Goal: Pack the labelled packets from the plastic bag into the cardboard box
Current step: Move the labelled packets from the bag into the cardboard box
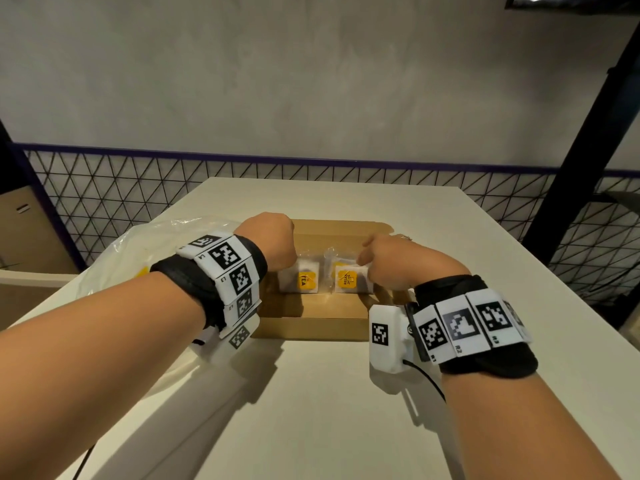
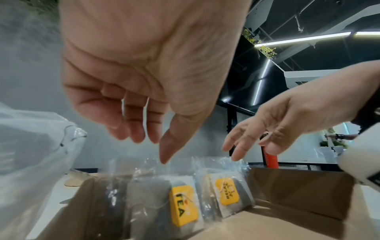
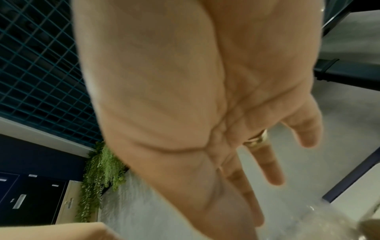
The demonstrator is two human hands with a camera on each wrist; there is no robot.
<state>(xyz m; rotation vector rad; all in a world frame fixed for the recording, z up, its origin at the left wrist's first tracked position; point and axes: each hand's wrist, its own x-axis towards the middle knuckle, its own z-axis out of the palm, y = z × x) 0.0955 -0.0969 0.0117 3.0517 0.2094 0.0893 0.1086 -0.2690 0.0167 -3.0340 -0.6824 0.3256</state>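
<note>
While both your hands hang over the cardboard box [image 1: 313, 318], two clear packets of tea bags already stand inside it, side by side against the far wall — the left packet [image 1: 300, 280] shows a yellow tag reading TEA, the right packet [image 1: 350, 279] a yellow tag with smaller print you can't read from here. Standing them on edge and close together looks deliberate: it leaves the near half of the box floor bare for more.

Left hand [image 2: 131, 91]: palm down over the left packet, fingers loosely bent and a little apart, thumb pointing down toward the packet's crinkled top edge. Grip is spread and holds nothing; whether the thumb tip touches the film is hard to tell.

Right hand [image 2: 273, 129]: reaching in from the right, fingers straight and fanned, fingertips [image 2: 236, 155] at the top edge of the right packet. No pinch visible — it reads as a steadying or releasing touch. A ring shows on one finger in the right wrist view.

Plastic bag [image 1: 138, 251] lies on the pale bench [image 1: 329, 410] just left of the box, behind your left wrist. A patch of yellow shows through it, so judge at least one packet left to fetch.
</note>
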